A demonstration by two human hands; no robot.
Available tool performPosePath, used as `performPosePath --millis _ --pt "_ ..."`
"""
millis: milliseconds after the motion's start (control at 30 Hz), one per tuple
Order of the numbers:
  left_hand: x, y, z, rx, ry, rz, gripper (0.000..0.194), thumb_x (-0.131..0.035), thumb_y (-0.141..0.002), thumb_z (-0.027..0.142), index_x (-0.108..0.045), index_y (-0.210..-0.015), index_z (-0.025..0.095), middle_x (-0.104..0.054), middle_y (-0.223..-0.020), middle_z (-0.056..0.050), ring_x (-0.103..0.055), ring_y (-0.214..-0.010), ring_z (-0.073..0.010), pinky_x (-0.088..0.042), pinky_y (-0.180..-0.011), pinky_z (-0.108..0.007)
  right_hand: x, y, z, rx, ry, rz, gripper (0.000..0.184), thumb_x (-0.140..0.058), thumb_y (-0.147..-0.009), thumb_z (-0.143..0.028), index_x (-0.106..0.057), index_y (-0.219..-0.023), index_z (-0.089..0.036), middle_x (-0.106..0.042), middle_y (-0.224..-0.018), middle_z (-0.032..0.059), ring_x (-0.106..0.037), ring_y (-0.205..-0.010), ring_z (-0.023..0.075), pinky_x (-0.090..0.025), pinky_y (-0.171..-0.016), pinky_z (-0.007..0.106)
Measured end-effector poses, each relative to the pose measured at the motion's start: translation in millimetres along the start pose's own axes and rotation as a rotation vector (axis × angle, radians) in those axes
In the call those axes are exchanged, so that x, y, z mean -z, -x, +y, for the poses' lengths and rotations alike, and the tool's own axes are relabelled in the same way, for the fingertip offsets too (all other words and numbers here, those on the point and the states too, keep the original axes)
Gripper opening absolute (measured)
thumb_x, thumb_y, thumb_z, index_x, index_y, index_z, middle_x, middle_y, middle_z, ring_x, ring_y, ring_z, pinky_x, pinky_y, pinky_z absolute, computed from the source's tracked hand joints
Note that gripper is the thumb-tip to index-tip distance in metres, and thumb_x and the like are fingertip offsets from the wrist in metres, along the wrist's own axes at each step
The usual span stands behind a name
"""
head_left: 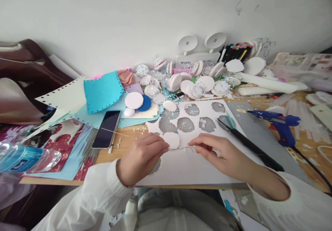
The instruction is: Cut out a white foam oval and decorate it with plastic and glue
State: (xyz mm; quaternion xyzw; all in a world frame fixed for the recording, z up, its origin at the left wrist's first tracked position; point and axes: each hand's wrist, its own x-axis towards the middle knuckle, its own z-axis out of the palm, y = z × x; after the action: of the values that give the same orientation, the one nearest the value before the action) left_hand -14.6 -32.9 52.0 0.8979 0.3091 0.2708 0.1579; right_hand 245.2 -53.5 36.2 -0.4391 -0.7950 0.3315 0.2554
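Observation:
My left hand is closed, thumb against fingers, on one end of a thin wire. A straight pale length, apparently of the same wire, sticks out to the left above the phone. My right hand pinches the other end, a short gap away. Just behind the wire a white round disc lies on a white foam sheet with several rough round holes cut in it. The tips of the fingers on both hands are partly hidden.
A black-handled cutter lies right of the sheet, near a blue glue gun with its cord. Discs with beaded wire crowd the back. A phone, coloured felt and a water bottle are at left.

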Motion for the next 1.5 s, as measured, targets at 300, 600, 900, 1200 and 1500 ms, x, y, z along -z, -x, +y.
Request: performPosePath --millis 300,600,900,1200,1500 --pt "-3.9 3 1 0.072 0.07 -0.001 0.011 -0.052 -0.09 0.015 -0.064 -0.088 0.015 -0.065 -0.087 -0.006 -0.059 -0.082 -0.0157 -0.047 -0.074 -0.028 -8 0 1 0.045 0.057 0.052 0.009 -0.057 -0.087 -0.015 -0.059 -0.079 -0.019 -0.057 -0.071 -0.001 -0.054 -0.063 0.0099 -0.042 -0.054 0.022" --pt "0.9 -7 -1 0.689 0.723 -0.288 0.021 -0.062 -0.083 0.03 -0.064 -0.072 0.013 -0.062 -0.063 -0.001 -0.052 -0.056 -0.0096 -0.041 -0.053 -0.021 -11 11 14 0.604 0.677 0.368 0.026 -0.06 -0.083 -0.005 -0.061 -0.108 -0.014 -0.066 -0.081 0.0066 -0.06 -0.072 0.0182 -0.047 -0.063 0.032" --pt "-1.0 4 1 0.003 -0.011 0.054 0.011 -0.055 -0.088 0.012 -0.065 -0.086 0.015 -0.066 -0.08 -0.005 -0.056 -0.076 -0.0152 -0.046 -0.07 -0.028 -2 -3 -1 0.03 -0.042 -0.025 0.008 -0.054 -0.088 -0.017 -0.058 -0.092 -0.022 -0.056 -0.081 0.0001 -0.05 -0.065 0.0094 -0.041 -0.054 0.021" --pt "-9.9 9 0 0.013 -0.048 0.094 0.009 -0.055 -0.088 0.011 -0.063 -0.09 0.015 -0.065 -0.083 -0.006 -0.057 -0.078 -0.0156 -0.047 -0.072 -0.028 -8 -1 0 0.075 0.054 0.049 0.011 -0.052 -0.088 -0.011 -0.051 -0.08 -0.019 -0.055 -0.078 0.0003 -0.052 -0.069 0.0109 -0.043 -0.059 0.023" --pt "4.0 -4 -5 0.701 0.698 -0.278 0.018 -0.066 -0.078 0.031 -0.066 -0.07 0.014 -0.063 -0.065 -0.001 -0.053 -0.061 -0.0102 -0.041 -0.06 -0.023 -4 6 0 0.76 0.693 0.222 0.021 -0.043 -0.089 -0.004 -0.06 -0.083 -0.014 -0.066 -0.084 0.0099 -0.057 -0.075 0.0195 -0.047 -0.059 0.033"
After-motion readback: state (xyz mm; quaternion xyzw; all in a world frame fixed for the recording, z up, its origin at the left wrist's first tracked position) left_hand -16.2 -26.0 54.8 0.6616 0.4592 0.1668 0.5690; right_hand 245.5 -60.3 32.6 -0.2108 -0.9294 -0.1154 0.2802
